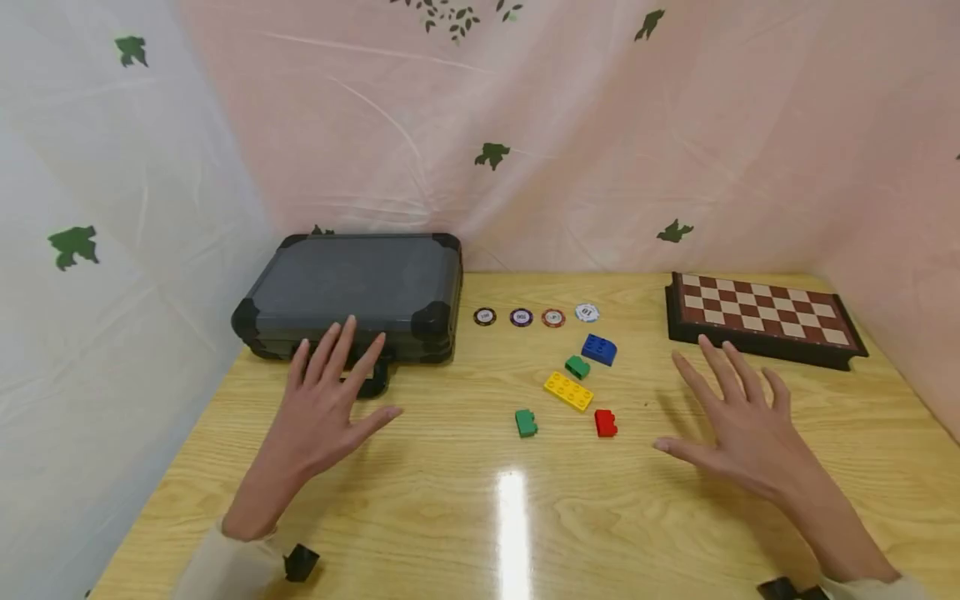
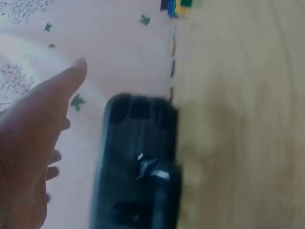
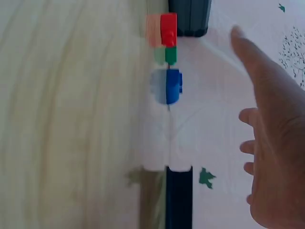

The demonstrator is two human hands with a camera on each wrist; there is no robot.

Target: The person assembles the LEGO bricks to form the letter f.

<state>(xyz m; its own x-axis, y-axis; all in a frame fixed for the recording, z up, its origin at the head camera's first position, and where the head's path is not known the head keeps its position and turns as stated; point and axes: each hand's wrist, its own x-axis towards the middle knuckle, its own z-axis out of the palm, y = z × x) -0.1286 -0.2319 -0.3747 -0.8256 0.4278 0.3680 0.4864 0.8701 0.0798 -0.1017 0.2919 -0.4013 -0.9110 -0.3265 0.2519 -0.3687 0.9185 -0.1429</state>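
Grey case (image 1: 352, 279) lay beyond the left hand (image 1: 318, 421), chequered board (image 1: 765, 310) beyond the right hand (image 1: 746, 433) (both spread, I saw, holding nothing).

The table (image 1: 420, 517) carries a case (image 1: 352, 279) near its back-left corner, a chessboard (image 1: 765, 310) near the back-right, chips (image 1: 521, 317) and blocks (image 1: 568, 391) between.

Hand (image 2: 31, 138) near a blurred case (image 2: 124, 181), seemingly.

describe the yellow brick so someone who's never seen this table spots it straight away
On the wooden table, look between the grey case and checkered board. Nearer the person than the row of chips lie toy bricks. The yellow brick is among them, the only yellow one and the longest.
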